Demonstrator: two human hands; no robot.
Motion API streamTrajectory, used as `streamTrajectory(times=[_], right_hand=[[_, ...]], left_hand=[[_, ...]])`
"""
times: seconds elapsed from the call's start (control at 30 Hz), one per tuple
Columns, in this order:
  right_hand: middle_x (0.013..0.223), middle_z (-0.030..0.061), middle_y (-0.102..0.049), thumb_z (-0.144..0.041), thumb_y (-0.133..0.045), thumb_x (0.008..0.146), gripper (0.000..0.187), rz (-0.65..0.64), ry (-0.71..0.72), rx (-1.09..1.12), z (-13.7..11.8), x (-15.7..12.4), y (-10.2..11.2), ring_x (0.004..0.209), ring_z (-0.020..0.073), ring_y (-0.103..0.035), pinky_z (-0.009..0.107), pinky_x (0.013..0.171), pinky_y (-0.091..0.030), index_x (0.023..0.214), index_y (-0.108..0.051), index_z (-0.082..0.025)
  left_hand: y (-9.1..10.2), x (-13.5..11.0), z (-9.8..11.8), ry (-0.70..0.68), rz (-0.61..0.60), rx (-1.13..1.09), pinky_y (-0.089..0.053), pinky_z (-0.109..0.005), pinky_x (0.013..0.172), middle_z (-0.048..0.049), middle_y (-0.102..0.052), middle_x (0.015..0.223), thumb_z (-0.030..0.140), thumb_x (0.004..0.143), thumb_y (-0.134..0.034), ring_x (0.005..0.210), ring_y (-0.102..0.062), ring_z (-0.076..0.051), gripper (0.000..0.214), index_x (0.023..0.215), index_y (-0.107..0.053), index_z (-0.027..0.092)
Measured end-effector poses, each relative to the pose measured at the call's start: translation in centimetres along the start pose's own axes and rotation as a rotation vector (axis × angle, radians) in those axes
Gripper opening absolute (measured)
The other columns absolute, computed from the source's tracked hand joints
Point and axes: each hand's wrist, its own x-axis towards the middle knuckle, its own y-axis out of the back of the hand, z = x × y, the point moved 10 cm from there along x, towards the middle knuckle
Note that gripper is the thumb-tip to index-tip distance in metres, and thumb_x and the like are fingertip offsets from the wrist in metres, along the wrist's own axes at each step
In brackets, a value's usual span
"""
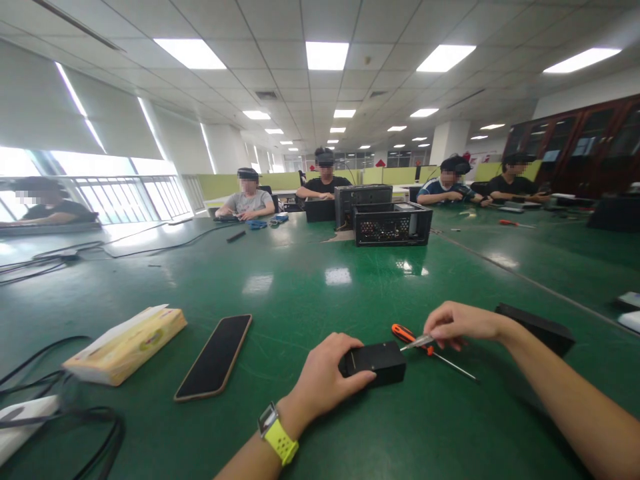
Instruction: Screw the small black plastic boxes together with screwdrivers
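The left hand (327,370) is gripping a black box (379,363), which is lying on the green tabletop (310,293) toward its near edge, to the right of the middle. The thumb is pressing the near side and the fingers are lying over the top and far side, probably so that the box is not sliding. The right hand (457,323) is pinching a small pale tool (419,342) between thumb and fingers, perhaps because such a thin thing is needing fine control. Its tip is pointing to the right end of the box; whether it is touching, I cannot tell.

A screwdriver (430,350) with orange handle is lying under the right hand, seemingly to be within easy reach. A black block (537,329) is resting behind the right forearm, toward the right edge. The phone (215,358) and the tissue pack (127,343) are lying toward the left edge, apparently to leave working space.

Counting now: one box and one small tool are being held; one phone and one tissue pack are lying nearby. One more screwdriver (509,223) is lying toward the far right corner. Two computer cases (393,225) are standing near the far edge, and five co-workers (250,200) are sitting around. The cables (113,427) on the left are overlapping too much for counting.
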Motion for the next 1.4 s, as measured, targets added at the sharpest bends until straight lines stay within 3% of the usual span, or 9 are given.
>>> streamTrajectory(times=[0.3,0.53,0.7,0.83,0.93,1.07,1.2,1.27,1.4], right_hand=[[0.068,-0.0029,-0.062,-0.035,-0.078,0.068,0.031,-0.088,-0.008,0.074,0.3,1.4,-2.5,0.054,0.0088,-0.054,0.018,0.046,-0.037,0.090,-0.069,-0.015],[0.071,-0.0022,-0.062,-0.026,-0.076,0.069,0.020,-0.048,0.099,0.007,-2.0,2.0,-4.0,0.063,0.0103,-0.054,0.021,0.057,-0.040,0.080,-0.065,-0.014],[0.076,-0.0005,-0.062,-0.025,-0.066,0.074,0.018,-0.040,0.008,-0.013,-1.4,0.9,-3.0,0.062,0.0136,-0.057,0.024,0.057,-0.043,0.088,-0.058,-0.016],[0.071,-0.0028,-0.052,-0.017,-0.056,0.072,0.010,0.268,0.033,-0.223,-1.4,0.1,1.4,0.063,0.0125,-0.047,0.023,0.056,-0.036,0.077,-0.049,-0.019],[0.064,-0.0054,-0.039,-0.024,-0.058,0.076,0.022,0.512,0.090,-0.338,-2.8,0.1,2.8,0.061,0.0113,-0.037,0.024,0.056,-0.029,0.067,-0.038,-0.021],[0.060,-0.0034,-0.041,-0.047,-0.046,0.092,0.042,0.563,0.263,-0.416,-7.1,0.9,-0.7,0.060,0.0119,-0.040,0.026,0.060,-0.031,0.061,-0.045,-0.018],[0.085,0.0019,-0.058,-0.060,-0.063,0.080,0.044,0.352,0.395,-0.638,-10.3,1.6,-6.6,0.076,0.0164,-0.053,0.026,0.065,-0.033,0.101,-0.070,-0.022],[0.089,0.0020,-0.057,-0.066,-0.070,0.070,0.053,0.335,0.364,-0.720,-10.2,1.9,-7.6,0.076,0.0167,-0.053,0.025,0.061,-0.030,0.102,-0.070,-0.025],[0.084,0.0010,-0.055,-0.066,-0.071,0.068,0.049,0.383,0.304,-0.753,-9.4,2.6,-7.4,0.071,0.0149,-0.052,0.025,0.058,-0.027,0.093,-0.072,-0.023]], left_hand=[[0.0,-0.1,0.0,0.008,-0.001,-0.010,-0.050,-0.034,0.082,-0.0059,-0.069,0.100,0.037,0.077,-0.077,0.091,-0.063,-0.024,0.033,0.104,-0.067,0.020],[0.1,-0.2,-0.1,0.027,0.015,-0.034,-0.049,-0.035,0.083,-0.0065,-0.068,0.100,0.035,0.077,-0.077,0.092,-0.062,-0.024,0.035,0.106,-0.065,0.019],[0.2,-0.1,0.0,0.021,0.029,-0.055,-0.049,-0.035,0.083,-0.0068,-0.067,0.100,0.034,0.076,-0.077,0.092,-0.062,-0.024,0.034,0.105,-0.066,0.018],[0.3,-0.1,-0.1,0.027,0.041,-0.062,-0.048,-0.035,0.084,-0.0067,-0.067,0.100,0.032,0.077,-0.077,0.093,-0.062,-0.024,0.034,0.105,-0.065,0.018],[0.3,-0.1,-0.1,0.026,0.039,-0.056,-0.048,-0.034,0.083,-0.0062,-0.067,0.099,0.032,0.076,-0.077,0.091,-0.061,-0.024,0.032,0.103,-0.066,0.018],[0.1,-0.1,-0.2,0.031,0.027,-0.035,-0.048,-0.033,0.081,-0.0060,-0.067,0.098,0.033,0.075,-0.077,0.090,-0.061,-0.024,0.032,0.101,-0.066,0.019],[-0.1,-0.1,-0.5,0.048,0.023,-0.026,-0.047,-0.033,0.080,-0.0054,-0.067,0.097,0.035,0.073,-0.079,0.089,-0.061,-0.024,0.035,0.102,-0.067,0.019],[-0.2,-0.1,-0.6,0.053,0.021,-0.027,-0.047,-0.033,0.079,-0.0051,-0.067,0.096,0.035,0.072,-0.079,0.089,-0.062,-0.024,0.036,0.102,-0.067,0.019],[-0.2,-0.1,-0.7,0.070,0.015,-0.024,-0.048,-0.033,0.079,-0.0052,-0.068,0.095,0.034,0.071,-0.080,0.087,-0.062,-0.024,0.036,0.101,-0.068,0.018]])
